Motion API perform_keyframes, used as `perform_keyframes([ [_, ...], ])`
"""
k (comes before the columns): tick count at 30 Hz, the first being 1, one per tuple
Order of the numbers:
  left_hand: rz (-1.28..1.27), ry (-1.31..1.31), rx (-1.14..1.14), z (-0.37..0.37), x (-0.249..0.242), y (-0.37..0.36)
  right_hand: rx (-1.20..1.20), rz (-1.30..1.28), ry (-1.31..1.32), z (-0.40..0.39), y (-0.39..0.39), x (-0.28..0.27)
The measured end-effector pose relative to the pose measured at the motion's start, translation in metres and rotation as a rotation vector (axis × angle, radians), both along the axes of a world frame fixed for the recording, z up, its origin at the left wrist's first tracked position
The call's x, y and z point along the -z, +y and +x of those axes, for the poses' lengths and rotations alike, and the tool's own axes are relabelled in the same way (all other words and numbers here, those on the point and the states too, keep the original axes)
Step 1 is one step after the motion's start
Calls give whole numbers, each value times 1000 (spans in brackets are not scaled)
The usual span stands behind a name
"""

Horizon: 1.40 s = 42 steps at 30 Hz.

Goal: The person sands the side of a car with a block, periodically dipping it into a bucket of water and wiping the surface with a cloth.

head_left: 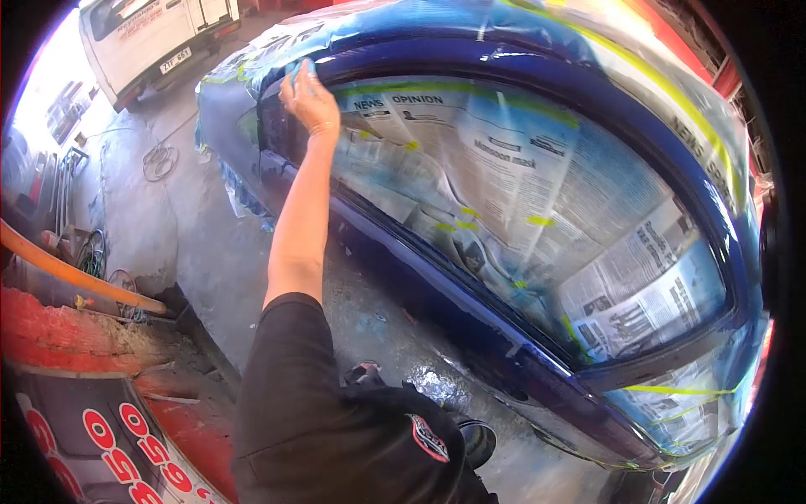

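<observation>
My left hand (312, 101) reaches out to the upper left end of the dark blue car door frame (403, 60). Its fingers are bent around a small light-blue piece (309, 65) at the fingertips, perhaps a cloth or pad; its exact kind is too small to tell. Just beside the hand, newspaper (504, 160) covers the window opening, held by yellow-green masking tape (540, 221). Below the window runs the glossy dark blue door panel (437, 302). My right hand is out of view.
Plastic sheeting (290, 38) and more newspaper wrap the car's roof and ends. An orange pole (84, 267) slants in at the left. A cable coil (159, 161) lies on the concrete floor (201, 218). A white van (159, 42) stands behind, and a lettered panel (92, 420) lies lower left.
</observation>
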<state>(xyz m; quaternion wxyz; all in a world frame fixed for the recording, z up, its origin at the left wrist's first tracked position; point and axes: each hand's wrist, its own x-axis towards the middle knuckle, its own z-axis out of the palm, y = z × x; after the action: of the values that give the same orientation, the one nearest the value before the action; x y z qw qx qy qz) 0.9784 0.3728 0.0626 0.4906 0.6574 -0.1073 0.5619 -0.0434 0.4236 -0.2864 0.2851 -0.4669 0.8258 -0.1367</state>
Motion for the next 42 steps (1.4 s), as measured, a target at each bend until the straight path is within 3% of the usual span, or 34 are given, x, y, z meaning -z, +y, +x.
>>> perform_keyframes([
  [5,42,383,-97,94,59,65,-34,50,16,14,2,-20],
  [7,137,607,-179,104,61,87,-34,58,8,15,6,-24],
  [9,92,902,-68,105,55,105,-25,55,-7,16,6,-26],
  [10,88,880,-19,135,85,113,-24,49,-16,16,6,-26],
  [11,69,909,12,125,82,111,-22,46,-32,14,5,-27],
  [12,230,892,-77,114,79,107,-23,36,-46,11,3,-29],
  [13,392,861,-155,101,74,96,-17,19,-70,8,3,-29],
  [14,340,540,-138,105,91,90,-12,-20,-107,4,2,-24],
  [15,180,401,-120,83,81,76,-11,-114,-164,0,0,-12],
  [16,183,230,-66,46,54,68,-80,-1,50,-11,-9,-4],
  [17,282,64,-147,27,34,61,-125,-54,90,-7,-10,-15],
  [18,381,-16,-163,12,15,51,29,-120,-88,4,-7,-14],
  [20,348,-195,112,-50,-42,14,72,-134,1,13,5,-28],
  [21,333,-178,272,-80,-65,-12,118,-142,2,9,16,-23],
  [26,442,-394,384,-224,-153,-109,389,31,-76,-14,60,-6],
  [28,490,-478,412,-275,-179,-142,420,48,-77,-38,89,33],
  [29,501,-505,438,-308,-190,-158,511,87,-172,-33,98,15],
  [35,556,-711,556,-495,-241,-252,754,150,-288,-48,159,59],
  [41,558,-1010,819,-627,-274,-346,831,127,-317,-28,157,26],
  [42,526,-1107,843,-642,-270,-358,838,94,-385,-44,171,82],
])
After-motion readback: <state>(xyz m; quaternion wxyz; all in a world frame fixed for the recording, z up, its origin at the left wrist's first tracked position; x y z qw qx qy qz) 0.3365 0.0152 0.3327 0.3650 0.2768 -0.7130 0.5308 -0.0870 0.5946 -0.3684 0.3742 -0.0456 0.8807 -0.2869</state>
